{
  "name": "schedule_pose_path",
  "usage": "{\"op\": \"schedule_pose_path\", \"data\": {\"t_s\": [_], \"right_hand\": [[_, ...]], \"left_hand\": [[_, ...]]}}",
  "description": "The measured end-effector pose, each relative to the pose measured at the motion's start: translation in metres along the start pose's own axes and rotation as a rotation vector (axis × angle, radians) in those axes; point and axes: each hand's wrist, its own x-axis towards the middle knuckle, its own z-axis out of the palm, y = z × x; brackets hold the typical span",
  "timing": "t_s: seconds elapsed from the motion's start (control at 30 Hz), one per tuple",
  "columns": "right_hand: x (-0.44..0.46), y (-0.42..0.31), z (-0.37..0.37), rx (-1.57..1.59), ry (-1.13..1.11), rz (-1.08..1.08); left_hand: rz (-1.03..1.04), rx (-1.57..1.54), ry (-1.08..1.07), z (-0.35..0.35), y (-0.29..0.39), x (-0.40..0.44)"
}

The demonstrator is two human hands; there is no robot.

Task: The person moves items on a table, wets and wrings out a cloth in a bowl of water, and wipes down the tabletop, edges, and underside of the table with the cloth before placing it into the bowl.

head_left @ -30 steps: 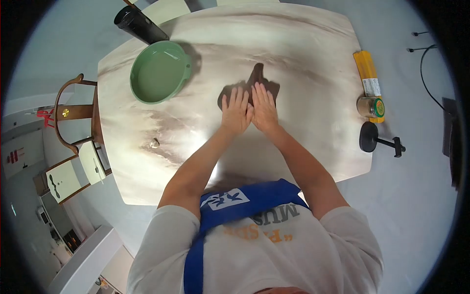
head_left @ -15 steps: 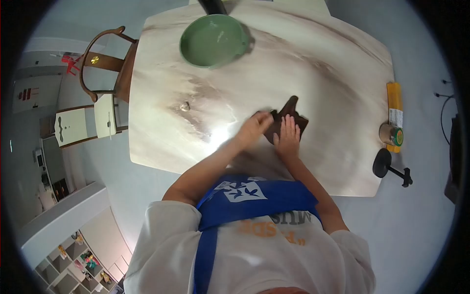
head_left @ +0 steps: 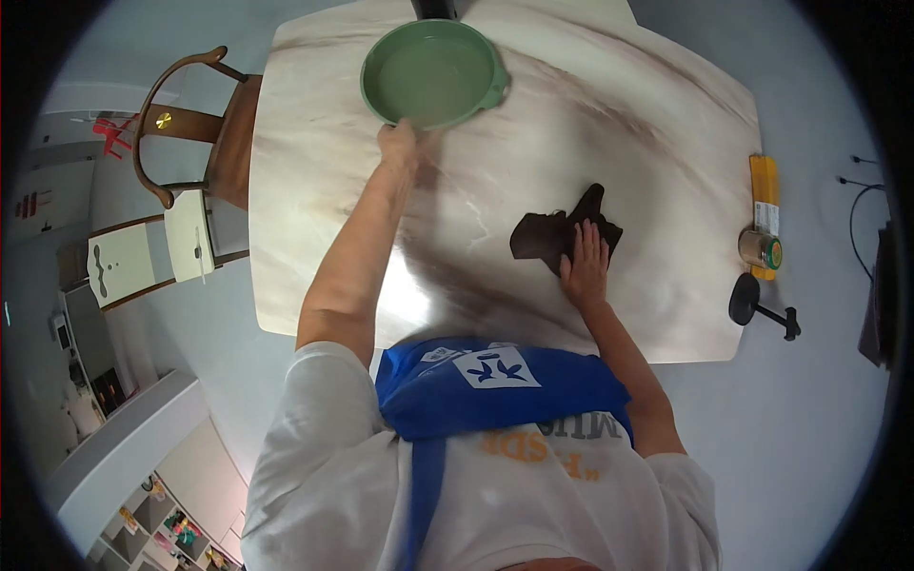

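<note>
Clearly, we had our two hands at work on different things. Our right hand (head_left: 587,266) lay flat on the cloth (head_left: 543,236), palm down, with the fingers stretched out and the thumb standing a little away from them. Our left hand (head_left: 398,145) was at the near rim of the basin (head_left: 433,76), its fingers bent there; whether they pinched the rim firmly, we could not tell.

The cloth rested on the table (head_left: 533,143), to the right of the basin and nearer to our body. It was dark brown and soft-looking, with an uneven outline: one narrow tip pointed away from us, and a broader flap lay out to the left. The basin was round, pale green and smooth, with a small lug on its right side. Just behind it stood something black, cut off by the upper edge of view.

The table top was pale and glossy, with brown marble-like veins and a bright reflection near our left forearm. Along its right edge we had a flat yellow packet (head_left: 764,190), a clear jar (head_left: 755,247) with a green lid, and a black stand (head_left: 745,300) with a rounded base. We wore a blue apron (head_left: 505,404) over a white shirt.
</note>
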Motion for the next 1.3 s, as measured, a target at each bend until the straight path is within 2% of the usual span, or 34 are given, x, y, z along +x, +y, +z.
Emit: {"op": "schedule_pose_path", "data": {"t_s": [0.13, 0.27, 0.57, 0.67, 0.87, 0.93, 1.03, 1.07, 1.1, 1.13, 1.17, 1.2, 1.23, 1.27, 1.3], "right_hand": [[0.001, -0.002, -0.002, -0.020, -0.004, 0.011], [0.000, -0.004, -0.004, -0.039, 0.018, -0.002], [0.001, -0.002, -0.002, -0.059, 0.052, -0.035], [0.000, 0.000, 0.000, -0.037, 0.081, -0.055], [-0.002, -0.004, 0.000, -0.013, 0.104, -0.053], [-0.005, -0.009, 0.004, -0.029, 0.049, -0.015], [-0.016, -0.029, 0.018, -0.014, -0.023, -0.043], [-0.023, -0.040, 0.020, -0.002, -0.046, -0.065], [-0.029, -0.057, 0.017, 0.018, -0.095, -0.099], [-0.033, -0.075, 0.014, 0.038, -0.144, -0.135], [-0.037, -0.087, 0.019, 0.022, -0.172, -0.232], [-0.037, -0.095, 0.024, 0.002, -0.193, -0.329], [-0.033, -0.103, 0.021, 0.042, -0.159, -0.310], [-0.027, -0.110, 0.017, 0.082, -0.128, -0.292], [-0.022, -0.111, 0.015, 0.123, -0.101, -0.276]], "left_hand": [[-0.050, 0.143, -0.063, -0.041, 0.025, 0.004], [-0.015, 0.248, -0.100, -0.092, 0.040, 0.002], [-0.030, 0.165, -0.088, -0.220, 0.051, 0.000], [-0.037, 0.239, -0.020, -0.242, 0.060, -0.013], [-0.018, 0.150, -0.048, -0.282, 0.066, -0.025], [0.003, 0.127, -0.063, -0.283, 0.068, -0.031], [0.221, 0.280, 0.307, -0.249, 0.069, -0.087], [0.343, 0.440, 0.340, -0.239, 0.059, -0.103], [0.446, 0.523, 0.263, -0.217, 0.045, -0.127], [0.437, 0.531, 0.146, -0.187, 0.024, -0.151], [0.545, 0.778, -0.078, -0.170, -0.008, -0.166], [0.387, 1.006, -0.194, -0.136, -0.036, -0.192], [0.677, 1.077, -0.556, -0.116, -0.075, -0.187], [0.760, 1.248, -0.817, -0.094, -0.080, -0.201], [0.788, 1.385, -0.766, -0.090, -0.110, -0.209]]}}
